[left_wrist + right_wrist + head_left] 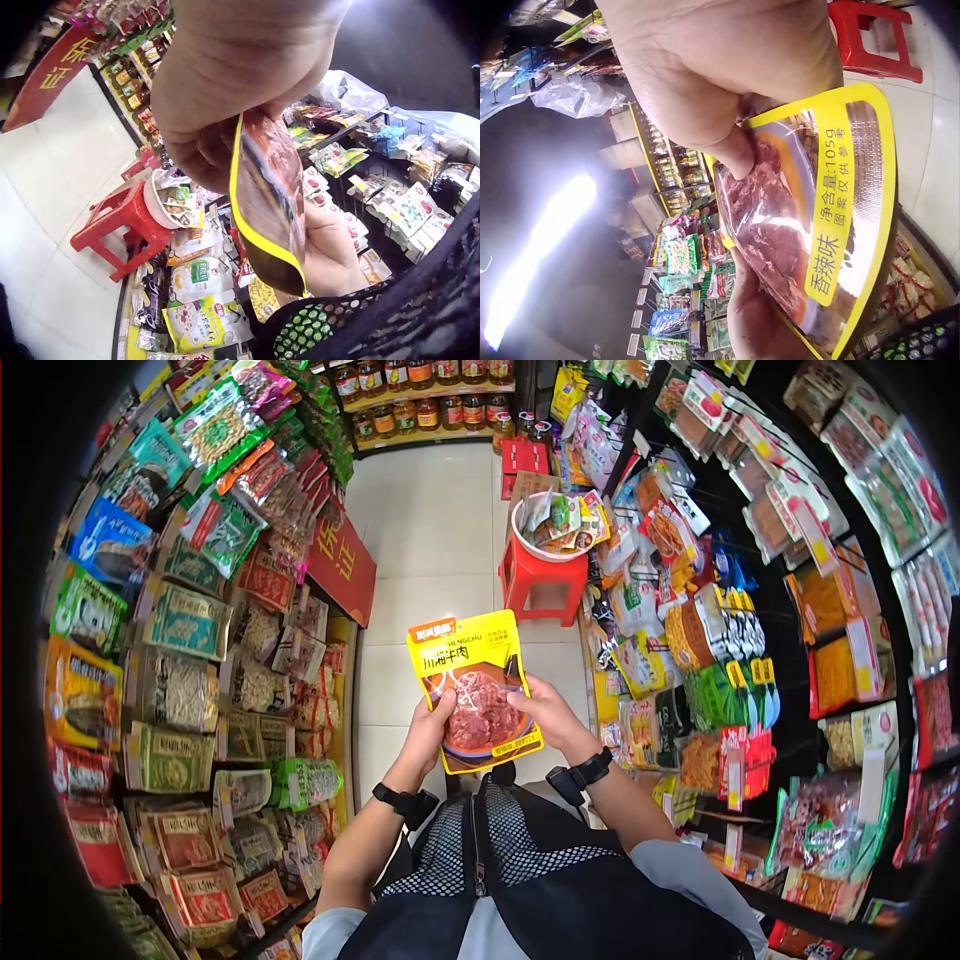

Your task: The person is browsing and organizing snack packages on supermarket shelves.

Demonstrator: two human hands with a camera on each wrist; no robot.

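A yellow-edged snack pouch (473, 695) with a picture of sliced meat is held upright in front of the body. My left hand (431, 728) grips its left side, thumb on the printed front. On the opposite side my right hand (550, 715) pinches the pouch, its thumb also over the picture. In the right wrist view the pouch front (769, 217) faces the camera, showing the lower edge with 105g printed on it. From the left wrist the pouch (270, 195) appears nearly edge-on, bulging slightly. The fingers behind it are mostly hidden in the head view.
Packed shelves of bagged food (185, 690) line the left; hanging packets (840, 670) crowd the right. A red stool (543, 585) bearing a white tub (520, 525) of packets stands ahead on the right. Jars (425, 412) fill the far shelf, beyond a tiled floor (420, 530).
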